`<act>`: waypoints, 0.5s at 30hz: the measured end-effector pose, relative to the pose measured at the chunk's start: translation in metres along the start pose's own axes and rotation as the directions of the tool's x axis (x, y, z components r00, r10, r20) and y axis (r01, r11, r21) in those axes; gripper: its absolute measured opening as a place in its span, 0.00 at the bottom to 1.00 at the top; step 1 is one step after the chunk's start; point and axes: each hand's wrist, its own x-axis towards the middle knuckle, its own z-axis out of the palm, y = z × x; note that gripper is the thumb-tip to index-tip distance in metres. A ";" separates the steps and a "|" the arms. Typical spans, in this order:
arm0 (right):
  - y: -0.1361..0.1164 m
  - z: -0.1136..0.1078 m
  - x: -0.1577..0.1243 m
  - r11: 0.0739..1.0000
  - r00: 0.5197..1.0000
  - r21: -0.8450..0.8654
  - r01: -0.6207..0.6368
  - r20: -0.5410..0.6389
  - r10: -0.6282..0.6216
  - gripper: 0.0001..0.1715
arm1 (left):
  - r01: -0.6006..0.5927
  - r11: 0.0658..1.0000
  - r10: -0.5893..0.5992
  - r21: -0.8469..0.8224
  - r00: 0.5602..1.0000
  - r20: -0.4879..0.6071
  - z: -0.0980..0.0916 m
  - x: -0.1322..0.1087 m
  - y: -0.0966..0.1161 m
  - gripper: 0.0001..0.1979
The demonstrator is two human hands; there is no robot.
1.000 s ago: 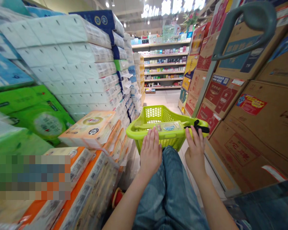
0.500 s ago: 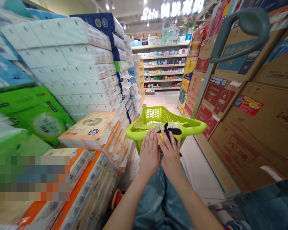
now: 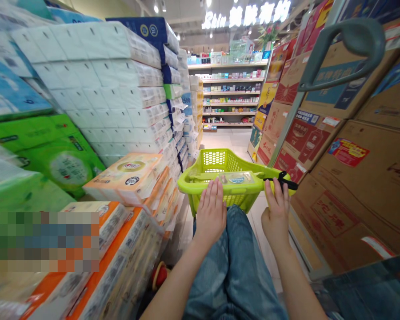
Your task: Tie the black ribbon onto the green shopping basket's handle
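A lime-green plastic shopping basket with perforated walls stands just beyond my knees. My left hand rests on its near edge, fingers straight and side by side. Just beyond those fingertips, a clear label holder lies along the handle. My right hand is at the basket's right end, its fingers bent over a small yellow-green thing bound with a knotted black cord. Its kind cannot be made out, since the fingers cover most of it.
Stacked white tissue packs and orange tissue packs line the left side. Cardboard cartons rise on the right, with a grey cart handle before them. Shelves close off the aisle's far end.
My right hand has moved right, away from my left hand, carrying the black-corded thing along. The label holder is now uncovered. My left hand stays on the basket's near edge.
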 end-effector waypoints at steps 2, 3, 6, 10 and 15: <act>-0.008 0.001 0.001 0.999 0.999 0.037 -0.033 -0.012 0.034 0.51 | 0.002 1.000 -0.002 -0.004 1.000 0.001 0.000 0.000 0.000 0.35; -0.016 0.003 0.001 0.998 0.999 0.055 -0.034 -0.009 0.035 0.51 | 0.002 1.000 -0.002 -0.006 1.000 0.001 0.000 0.000 0.000 0.35; -0.051 0.013 -0.004 0.997 0.999 0.075 0.031 0.040 -0.034 0.49 | 0.002 1.000 -0.002 -0.014 1.000 0.006 0.000 0.000 -0.002 0.35; -0.090 0.027 -0.013 0.988 0.981 0.049 0.146 0.121 -0.151 0.43 | -0.012 1.000 0.012 -0.020 1.000 0.008 0.001 -0.002 -0.005 0.34; -0.086 0.026 -0.017 0.975 0.964 0.036 0.218 0.148 -0.221 0.42 | -0.021 0.999 0.022 -0.027 0.999 0.023 -0.001 -0.002 -0.004 0.33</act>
